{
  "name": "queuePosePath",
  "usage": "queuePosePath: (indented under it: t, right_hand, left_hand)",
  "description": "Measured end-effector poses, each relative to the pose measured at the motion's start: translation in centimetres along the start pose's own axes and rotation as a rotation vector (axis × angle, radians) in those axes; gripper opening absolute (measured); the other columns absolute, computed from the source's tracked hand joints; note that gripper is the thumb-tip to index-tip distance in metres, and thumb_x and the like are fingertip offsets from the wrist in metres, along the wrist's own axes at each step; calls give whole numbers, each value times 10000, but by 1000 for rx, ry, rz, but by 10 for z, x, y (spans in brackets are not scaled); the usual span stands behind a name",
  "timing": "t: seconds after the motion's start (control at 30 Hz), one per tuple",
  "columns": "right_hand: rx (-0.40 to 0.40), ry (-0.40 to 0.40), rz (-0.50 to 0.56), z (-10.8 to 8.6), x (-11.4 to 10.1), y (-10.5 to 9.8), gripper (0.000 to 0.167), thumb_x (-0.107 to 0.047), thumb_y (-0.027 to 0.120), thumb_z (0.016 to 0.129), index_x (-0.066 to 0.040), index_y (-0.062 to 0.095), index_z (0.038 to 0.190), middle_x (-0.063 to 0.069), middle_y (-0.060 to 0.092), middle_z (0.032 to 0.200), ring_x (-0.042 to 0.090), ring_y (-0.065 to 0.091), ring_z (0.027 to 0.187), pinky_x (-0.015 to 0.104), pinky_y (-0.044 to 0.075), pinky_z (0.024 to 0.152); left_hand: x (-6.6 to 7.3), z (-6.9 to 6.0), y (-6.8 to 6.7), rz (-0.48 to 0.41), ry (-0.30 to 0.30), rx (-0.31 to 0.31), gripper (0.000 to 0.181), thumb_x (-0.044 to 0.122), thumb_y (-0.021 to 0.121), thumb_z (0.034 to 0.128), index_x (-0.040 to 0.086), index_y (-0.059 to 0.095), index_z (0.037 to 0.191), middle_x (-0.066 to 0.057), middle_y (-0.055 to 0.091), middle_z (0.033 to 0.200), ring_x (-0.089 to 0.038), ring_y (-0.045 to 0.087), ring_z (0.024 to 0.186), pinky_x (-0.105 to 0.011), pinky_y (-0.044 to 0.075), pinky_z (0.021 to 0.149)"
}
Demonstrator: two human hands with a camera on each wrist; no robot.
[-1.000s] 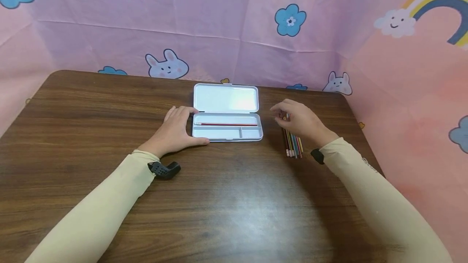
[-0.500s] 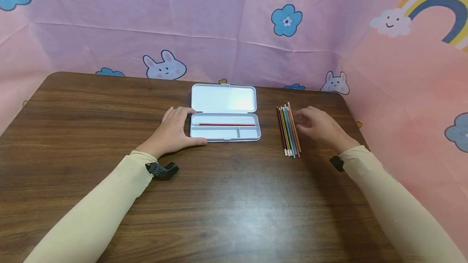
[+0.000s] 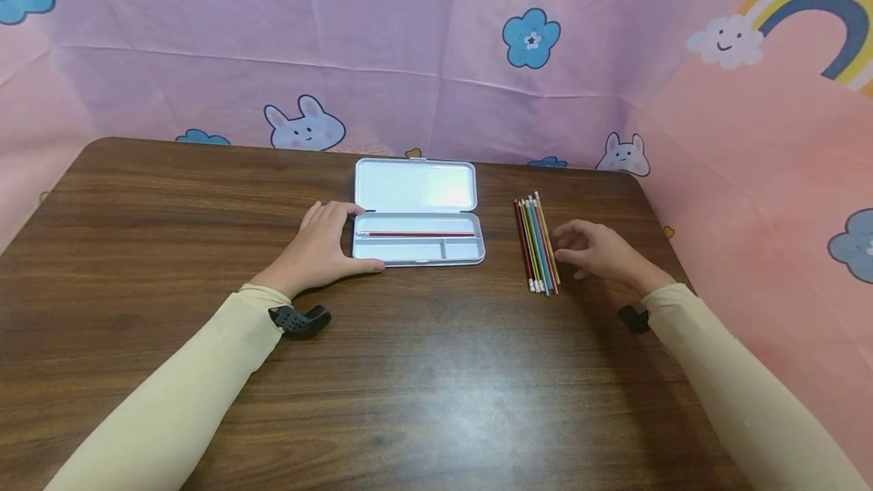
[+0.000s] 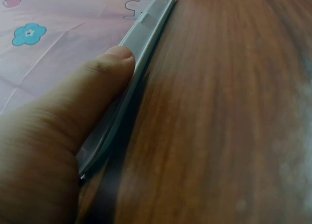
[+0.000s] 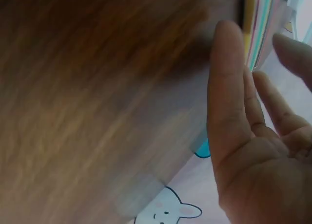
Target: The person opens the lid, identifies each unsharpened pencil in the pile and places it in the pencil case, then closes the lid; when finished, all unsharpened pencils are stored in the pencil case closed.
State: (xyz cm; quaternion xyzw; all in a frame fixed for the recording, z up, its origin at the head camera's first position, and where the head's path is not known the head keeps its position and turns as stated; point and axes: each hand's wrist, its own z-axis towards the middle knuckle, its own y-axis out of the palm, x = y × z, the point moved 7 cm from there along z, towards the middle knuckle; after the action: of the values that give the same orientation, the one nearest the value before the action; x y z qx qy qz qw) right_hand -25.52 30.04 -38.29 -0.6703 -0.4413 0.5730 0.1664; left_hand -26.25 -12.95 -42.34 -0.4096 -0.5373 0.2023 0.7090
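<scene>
In the head view a white pencil case lies with its lid raised at the back. A red pencil sits in its long rear compartment. My left hand grips the case's left end, thumb at the front edge and index finger near the hinge. The left wrist view shows the thumb on the case's rim. To the right lies a bundle of several pencils, eraser ends mostly towards me. My right hand is just right of them, fingers loosely bent, holding nothing; whether a fingertip touches them I cannot tell.
Everything lies on a brown wood-grain table. A patterned pink cloth hangs behind it and along the right side. Black wrist devices sit at both cuffs.
My right hand has moved from over the pencils to their right side, then slightly towards me, uncovering them. My left hand has stayed on the case.
</scene>
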Motion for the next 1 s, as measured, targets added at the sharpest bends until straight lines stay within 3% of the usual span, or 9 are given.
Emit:
queuePosePath:
  t: [0.1, 0.23, 0.7, 1.0]
  right_hand:
    - [-25, 27, 85, -1, 2, 4, 410, -115, 682, 1006, 19, 555, 1371, 232, 620, 1192, 319, 674, 991, 395, 641, 685]
    - [-34, 30, 89, 0, 1, 9, 419, -139, 696, 1000, 17, 553, 1362, 200, 637, 1133, 281, 664, 925, 387, 634, 658]
    - [-7, 114, 30, 1, 8, 12, 442, -125, 671, 1003, 44, 531, 1386, 200, 627, 1111, 268, 667, 921, 359, 636, 660]
    - [18, 156, -94, 1, 7, 4, 440, -115, 671, 982, 51, 545, 1369, 236, 627, 1161, 270, 686, 883, 349, 632, 666]
  left_hand:
    - [0, 0, 0, -3, 2, 4, 1049, 707, 815, 738, 54, 441, 1470, -139, 498, 1434, -317, 422, 1375, -548, 95, 1260]
    - [-2, 0, 0, -4, 2, 8, 1053, 713, 815, 733, 59, 442, 1470, -135, 498, 1439, -316, 420, 1377, -549, 94, 1260]
    - [0, 2, 3, -4, 1, -10, 1053, 712, 808, 743, 65, 427, 1481, -137, 478, 1463, -321, 397, 1407, -550, 65, 1270]
    - [-3, 1, 3, -15, 1, 2, 1070, 736, 807, 721, 74, 438, 1475, -130, 485, 1456, -326, 405, 1399, -546, 63, 1270]
